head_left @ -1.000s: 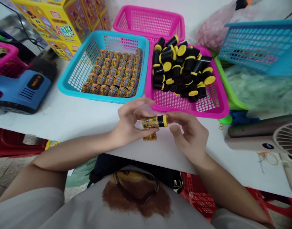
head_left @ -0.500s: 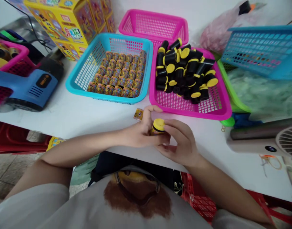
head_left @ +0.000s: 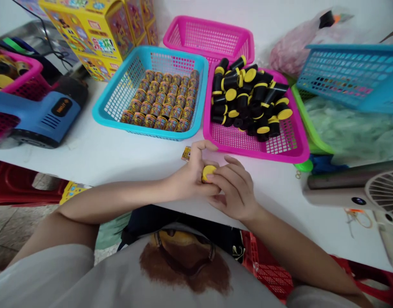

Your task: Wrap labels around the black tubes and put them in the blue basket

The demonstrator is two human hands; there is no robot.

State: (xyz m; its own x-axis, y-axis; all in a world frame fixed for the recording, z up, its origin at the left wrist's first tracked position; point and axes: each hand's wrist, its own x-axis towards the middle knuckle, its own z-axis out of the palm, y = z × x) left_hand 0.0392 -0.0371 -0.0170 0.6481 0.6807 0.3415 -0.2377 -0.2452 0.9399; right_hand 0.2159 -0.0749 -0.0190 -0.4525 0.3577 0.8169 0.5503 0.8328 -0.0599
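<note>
Above the table's front edge, my left hand [head_left: 190, 177] is closed around a small canister with a yellow lid [head_left: 209, 173]; its body is mostly hidden by the fingers. From the other side, my right hand [head_left: 236, 186] grips the same canister, fingertips at the lid. A small printed yellow label [head_left: 186, 153] lies on the table just behind my left hand. The pink basket [head_left: 257, 154] beyond my hands holds a heap of black canisters [head_left: 248, 100] with yellow lids. To its left, rows of canisters in printed wraps [head_left: 161, 102] fill part of a blue basket [head_left: 103, 113].
A blue heat gun [head_left: 52, 113] lies at the left, before yellow printed boxes [head_left: 96, 38]. Another pink basket [head_left: 209, 38] stands behind. On the right are a tilted blue basket [head_left: 350, 77], a green basket [head_left: 315, 137] with clear bags, and a fan [head_left: 344, 188].
The canister has tipped so that its lid faces up towards me more, and its printed side is now hidden. My right hand has shifted slightly left.
</note>
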